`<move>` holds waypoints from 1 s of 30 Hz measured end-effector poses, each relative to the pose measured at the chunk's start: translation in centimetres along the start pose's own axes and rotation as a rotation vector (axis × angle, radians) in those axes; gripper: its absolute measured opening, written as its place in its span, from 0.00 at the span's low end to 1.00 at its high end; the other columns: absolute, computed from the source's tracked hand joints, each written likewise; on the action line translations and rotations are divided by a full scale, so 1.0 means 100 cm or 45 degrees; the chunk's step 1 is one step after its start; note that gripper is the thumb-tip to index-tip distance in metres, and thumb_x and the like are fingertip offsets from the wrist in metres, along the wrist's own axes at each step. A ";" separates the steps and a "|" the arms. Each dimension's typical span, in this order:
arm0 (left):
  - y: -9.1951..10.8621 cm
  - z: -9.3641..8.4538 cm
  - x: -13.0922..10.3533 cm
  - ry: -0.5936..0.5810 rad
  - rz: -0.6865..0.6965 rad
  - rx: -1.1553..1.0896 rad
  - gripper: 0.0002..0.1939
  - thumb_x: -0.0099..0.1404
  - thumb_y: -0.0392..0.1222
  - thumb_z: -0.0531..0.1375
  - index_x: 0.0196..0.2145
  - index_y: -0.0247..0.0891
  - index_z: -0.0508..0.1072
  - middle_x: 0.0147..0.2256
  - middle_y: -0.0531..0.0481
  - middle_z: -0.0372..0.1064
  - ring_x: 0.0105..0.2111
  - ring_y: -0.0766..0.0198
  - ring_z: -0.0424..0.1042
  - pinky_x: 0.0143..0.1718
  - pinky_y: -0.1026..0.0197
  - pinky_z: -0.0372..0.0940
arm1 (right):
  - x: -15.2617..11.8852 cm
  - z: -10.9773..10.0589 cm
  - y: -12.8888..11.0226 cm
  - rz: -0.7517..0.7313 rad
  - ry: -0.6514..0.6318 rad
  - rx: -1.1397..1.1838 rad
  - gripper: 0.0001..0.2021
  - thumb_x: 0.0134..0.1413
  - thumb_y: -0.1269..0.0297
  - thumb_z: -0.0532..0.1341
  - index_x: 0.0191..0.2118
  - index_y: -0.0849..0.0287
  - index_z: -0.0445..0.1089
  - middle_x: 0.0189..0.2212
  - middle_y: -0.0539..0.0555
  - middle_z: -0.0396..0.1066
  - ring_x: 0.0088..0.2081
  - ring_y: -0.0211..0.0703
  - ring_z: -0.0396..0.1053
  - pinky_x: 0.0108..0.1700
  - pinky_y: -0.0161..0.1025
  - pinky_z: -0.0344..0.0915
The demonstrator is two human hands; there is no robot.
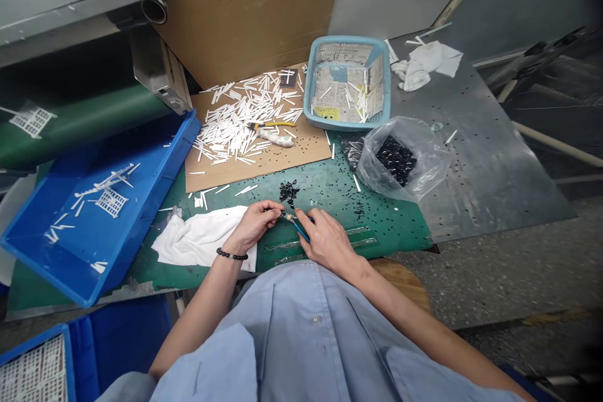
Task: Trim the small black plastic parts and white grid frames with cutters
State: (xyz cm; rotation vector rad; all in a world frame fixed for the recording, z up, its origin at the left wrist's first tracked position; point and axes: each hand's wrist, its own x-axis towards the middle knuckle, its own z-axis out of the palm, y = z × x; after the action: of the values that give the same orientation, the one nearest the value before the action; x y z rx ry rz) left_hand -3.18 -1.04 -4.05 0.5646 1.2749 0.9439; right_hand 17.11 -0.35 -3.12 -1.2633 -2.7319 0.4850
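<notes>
My right hand (330, 235) is closed around blue-handled pliers (300, 228), whose metal jaws point left toward my other hand. My left hand (258, 223), with a beaded bracelet at the wrist, pinches something too small to make out right at the jaws. Just beyond both hands lies a little heap of small black pieces (289, 191) on the green mat (226, 201). A white cloth (200, 235) is spread beside and partly under my left forearm.
White sticks (235, 116) and yellow-handled pliers (277, 124) lie on cardboard (207, 179). A light blue basket (308, 94) stands behind. To the right sits a clear bag (424, 163) of black pieces. A tilted blue tray (113, 226) holds white parts at left.
</notes>
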 end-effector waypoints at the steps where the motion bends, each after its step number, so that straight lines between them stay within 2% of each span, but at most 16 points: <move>1: 0.000 0.000 0.000 0.004 -0.005 0.017 0.13 0.50 0.40 0.69 0.33 0.32 0.76 0.25 0.53 0.66 0.22 0.75 0.57 0.23 0.68 0.51 | 0.000 -0.001 -0.001 0.000 -0.015 -0.007 0.23 0.60 0.64 0.53 0.60 0.62 0.57 0.42 0.60 0.64 0.41 0.50 0.62 0.41 0.44 0.63; 6: 0.001 -0.001 0.000 0.032 -0.029 0.121 0.13 0.48 0.41 0.69 0.32 0.31 0.77 0.25 0.50 0.68 0.22 0.73 0.58 0.23 0.67 0.52 | 0.001 -0.003 -0.004 0.028 -0.135 -0.023 0.25 0.58 0.67 0.55 0.61 0.60 0.56 0.42 0.60 0.65 0.42 0.50 0.65 0.37 0.41 0.64; 11: -0.003 0.003 0.002 0.035 -0.034 0.222 0.12 0.48 0.41 0.68 0.30 0.31 0.77 0.26 0.49 0.69 0.22 0.72 0.59 0.24 0.66 0.53 | 0.000 0.004 -0.002 0.081 -0.236 -0.037 0.23 0.58 0.70 0.54 0.59 0.58 0.58 0.41 0.58 0.67 0.38 0.46 0.69 0.35 0.38 0.64; 14: -0.006 0.004 0.002 0.039 -0.059 0.154 0.12 0.47 0.39 0.67 0.30 0.31 0.77 0.26 0.50 0.69 0.22 0.73 0.59 0.24 0.66 0.52 | -0.003 0.013 0.001 0.074 -0.166 0.032 0.22 0.58 0.69 0.54 0.59 0.59 0.60 0.40 0.57 0.68 0.38 0.45 0.70 0.36 0.37 0.64; 17: -0.005 0.001 0.000 0.012 -0.064 -0.058 0.12 0.48 0.38 0.66 0.33 0.31 0.77 0.26 0.52 0.67 0.22 0.74 0.58 0.24 0.68 0.51 | -0.005 0.021 0.004 0.081 -0.006 0.181 0.19 0.61 0.66 0.53 0.57 0.60 0.62 0.39 0.56 0.69 0.39 0.44 0.69 0.39 0.37 0.65; 20: -0.001 -0.001 -0.001 -0.048 -0.074 -0.279 0.09 0.50 0.39 0.64 0.29 0.32 0.73 0.26 0.51 0.64 0.23 0.73 0.59 0.23 0.68 0.52 | -0.008 0.026 0.007 0.117 0.135 0.313 0.19 0.62 0.63 0.53 0.57 0.61 0.63 0.39 0.56 0.68 0.39 0.43 0.69 0.41 0.37 0.66; 22: 0.002 0.001 0.000 -0.042 -0.096 -0.313 0.10 0.52 0.43 0.64 0.26 0.33 0.69 0.26 0.50 0.64 0.23 0.72 0.59 0.22 0.67 0.51 | -0.010 0.027 0.010 0.131 0.178 0.361 0.20 0.61 0.63 0.53 0.57 0.61 0.63 0.39 0.56 0.68 0.39 0.44 0.68 0.42 0.38 0.66; 25: 0.003 0.011 0.006 0.108 -0.022 -0.015 0.16 0.55 0.51 0.63 0.24 0.35 0.66 0.23 0.53 0.61 0.20 0.72 0.55 0.21 0.66 0.47 | -0.013 0.028 0.014 0.152 0.212 0.398 0.20 0.61 0.63 0.53 0.57 0.62 0.63 0.39 0.56 0.68 0.39 0.44 0.68 0.42 0.38 0.67; 27: 0.001 0.020 0.011 0.249 0.158 0.386 0.17 0.58 0.53 0.62 0.23 0.37 0.67 0.21 0.54 0.60 0.21 0.70 0.55 0.23 0.65 0.48 | -0.015 0.029 0.016 0.181 0.229 0.414 0.20 0.61 0.62 0.53 0.56 0.62 0.63 0.39 0.56 0.68 0.39 0.44 0.68 0.42 0.39 0.67; 30: -0.003 0.029 0.017 0.410 0.385 0.993 0.13 0.60 0.50 0.61 0.26 0.38 0.72 0.21 0.53 0.63 0.24 0.65 0.61 0.28 0.63 0.51 | -0.018 0.031 0.020 0.227 0.254 0.433 0.20 0.60 0.62 0.54 0.56 0.62 0.63 0.38 0.56 0.69 0.38 0.43 0.69 0.41 0.39 0.67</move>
State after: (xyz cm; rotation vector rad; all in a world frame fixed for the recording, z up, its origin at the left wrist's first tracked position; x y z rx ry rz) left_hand -0.27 0.65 -4.52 1.2755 1.8940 0.7748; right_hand 19.06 -1.22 -6.57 -1.3813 -2.2658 0.7569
